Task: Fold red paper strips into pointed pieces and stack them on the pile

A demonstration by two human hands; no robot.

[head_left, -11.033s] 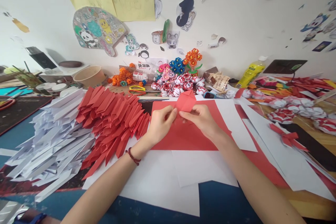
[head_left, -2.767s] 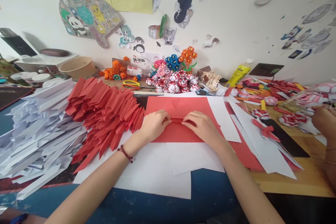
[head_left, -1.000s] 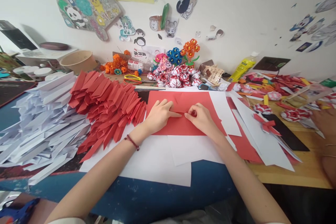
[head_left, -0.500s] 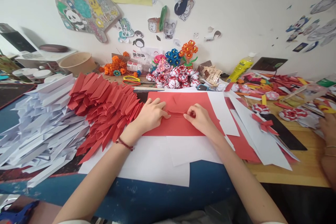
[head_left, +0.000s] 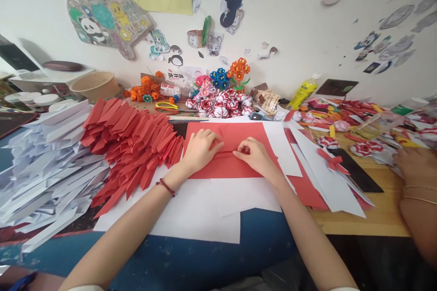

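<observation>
A narrow folded red paper strip (head_left: 224, 153) stretches between my hands, low over a red paper sheet (head_left: 235, 171). My left hand (head_left: 204, 148) is closed on the strip's left end, thumb and fingers pinched together. At the other end, my right hand (head_left: 251, 153) pinches the strip between thumb and curled fingers. Red on red makes the strip's edges hard to tell from the sheet. White paper sheets (head_left: 191, 211) lie under and in front of the red one.
Left of my hands are heaps of folded red paper pieces (head_left: 136, 145) and folded white ones (head_left: 58, 159). Red-and-white paper flowers (head_left: 221, 105) sit behind. A yellow bottle (head_left: 303, 92) stands back right. Another person's hand (head_left: 414, 168) rests at the far right, near paper scraps.
My left fingers have drawn together and straightened along the strip. The red paper between my hands looks narrower, with its fold more distinct. The view has shifted slightly.
</observation>
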